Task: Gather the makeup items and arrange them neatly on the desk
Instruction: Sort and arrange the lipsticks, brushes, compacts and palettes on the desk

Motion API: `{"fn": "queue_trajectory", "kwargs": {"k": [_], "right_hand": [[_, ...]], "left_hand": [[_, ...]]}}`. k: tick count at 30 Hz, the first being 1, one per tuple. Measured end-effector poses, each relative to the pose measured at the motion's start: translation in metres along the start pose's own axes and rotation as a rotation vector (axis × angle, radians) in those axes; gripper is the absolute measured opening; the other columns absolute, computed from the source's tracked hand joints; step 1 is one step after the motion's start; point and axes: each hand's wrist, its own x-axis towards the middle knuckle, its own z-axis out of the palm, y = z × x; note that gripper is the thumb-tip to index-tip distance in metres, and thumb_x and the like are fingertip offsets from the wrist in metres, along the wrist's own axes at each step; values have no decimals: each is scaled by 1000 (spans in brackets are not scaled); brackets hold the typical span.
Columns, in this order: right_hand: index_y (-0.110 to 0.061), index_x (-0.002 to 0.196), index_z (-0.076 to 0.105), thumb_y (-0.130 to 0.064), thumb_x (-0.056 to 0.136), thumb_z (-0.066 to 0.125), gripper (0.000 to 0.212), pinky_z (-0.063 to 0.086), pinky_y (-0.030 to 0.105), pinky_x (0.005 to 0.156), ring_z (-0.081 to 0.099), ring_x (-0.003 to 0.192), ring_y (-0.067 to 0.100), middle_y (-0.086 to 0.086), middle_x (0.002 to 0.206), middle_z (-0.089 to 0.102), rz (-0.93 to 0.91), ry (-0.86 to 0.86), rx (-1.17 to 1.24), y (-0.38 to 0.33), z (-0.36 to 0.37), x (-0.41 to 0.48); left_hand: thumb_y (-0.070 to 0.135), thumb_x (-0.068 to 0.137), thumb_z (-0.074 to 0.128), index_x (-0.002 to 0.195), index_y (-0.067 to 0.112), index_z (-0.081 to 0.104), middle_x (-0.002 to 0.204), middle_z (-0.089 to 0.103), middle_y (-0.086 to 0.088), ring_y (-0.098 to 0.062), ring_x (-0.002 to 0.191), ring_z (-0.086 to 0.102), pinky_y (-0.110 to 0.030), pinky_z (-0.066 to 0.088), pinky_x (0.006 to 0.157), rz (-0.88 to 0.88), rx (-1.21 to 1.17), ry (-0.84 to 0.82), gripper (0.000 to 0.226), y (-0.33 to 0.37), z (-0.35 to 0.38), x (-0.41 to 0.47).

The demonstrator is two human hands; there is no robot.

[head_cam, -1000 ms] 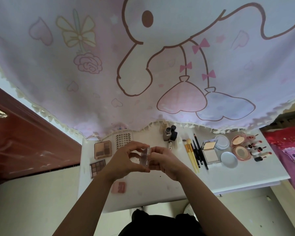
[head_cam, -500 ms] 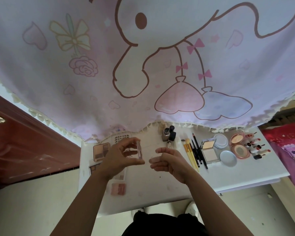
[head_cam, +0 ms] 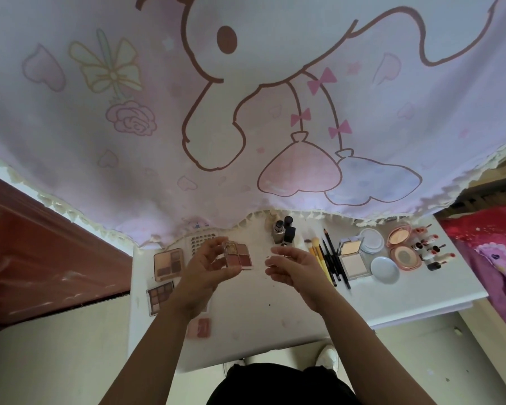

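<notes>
Pink curtain [head_cam: 129, 176] hides our desk's [head_cam: 254, 320] far edge; our left hand [head_cam: 206, 268] pinches an open, four-pan reddish palette [head_cam: 237, 256], right hand [head_cam: 294, 266] loose, empty.

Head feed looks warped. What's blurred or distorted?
Head view: wide-angle lens bows the white desk and the pink cartoon curtain; the small pink compact beside the left forearm is smeared; the square four-pan palette in the left hand reads clearly.
</notes>
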Motion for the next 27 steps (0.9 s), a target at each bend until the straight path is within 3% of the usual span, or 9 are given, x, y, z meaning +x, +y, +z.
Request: {"fn": "queue_trajectory", "kwargs": {"k": [3, 6, 8, 12, 16, 19, 24, 27], "right_hand": [[-10, 115, 68, -11, 94, 64, 21, 58, 31, 80, 69, 81, 21, 12, 94, 72, -14, 72, 3, 9, -10, 4], [-14, 113, 70, -19, 97, 61, 19, 58, 31, 81, 66, 79, 17, 8, 92, 70, -14, 82, -54, 21, -19, 5], [-16, 113, 70, -23, 97, 62, 19, 57, 28, 79, 64, 78, 16, 7, 93, 69, -11, 124, -96, 29, -26, 6], [-14, 117, 66, -25, 97, 61, 23, 59, 31, 83, 69, 90, 19, 7, 103, 70, 80, 222, -155, 50, -49, 6], [-13, 129, 59, -23, 97, 60, 34, 56, 30, 79, 66, 91, 18, 5, 108, 68, 248, 246, -298, 74, -70, 1], [-9, 132, 58, -14, 96, 60, 37, 56, 30, 78, 66, 88, 17, 7, 109, 69, 280, 247, -311, 88, -82, -3], [-8, 133, 60, -4, 92, 60, 42, 55, 32, 86, 65, 97, 18, 5, 119, 68, 256, 277, -369, 93, -103, 1], [-9, 138, 56, -5, 92, 57, 46, 46, 36, 106, 59, 121, 20, 6, 135, 61, 236, 286, -485, 90, -113, 5]], "left_hand": [[0, 82, 72, 122, 6, 55, 116, 66, -12, -30, 103, 67, -44, 55, 93, -113, 67, 30, 44, -18, 4, 3], [2, 95, 58, 104, 4, 64, 99, 71, -14, -25, 87, 68, -40, 58, 80, -216, 101, 119, 12, -44, 13, 8], [2, 94, 59, 100, 8, 65, 90, 73, -9, -19, 82, 66, -32, 54, 71, -274, 148, 150, 10, -59, 21, 10], [0, 87, 67, 110, 10, 62, 98, 74, -13, -19, 82, 66, -28, 46, 67, -409, 112, 136, 26, -89, 39, 16], [-13, 87, 61, 111, 0, 61, 93, 71, -21, -23, 75, 66, -28, 54, 63, -539, -70, 187, 28, -118, 63, 27], [-15, 84, 63, 110, 0, 61, 99, 69, -24, -25, 77, 67, -27, 56, 61, -583, -60, 199, 31, -135, 83, 33], [-4, 83, 70, 112, 2, 64, 103, 70, -19, -24, 81, 65, -29, 55, 63, -612, 131, 209, 31, -151, 106, 43], [-1, 86, 65, 111, 5, 68, 94, 68, -10, -17, 70, 56, -23, 46, 54, -594, 263, 207, 26, -160, 117, 51]]}}
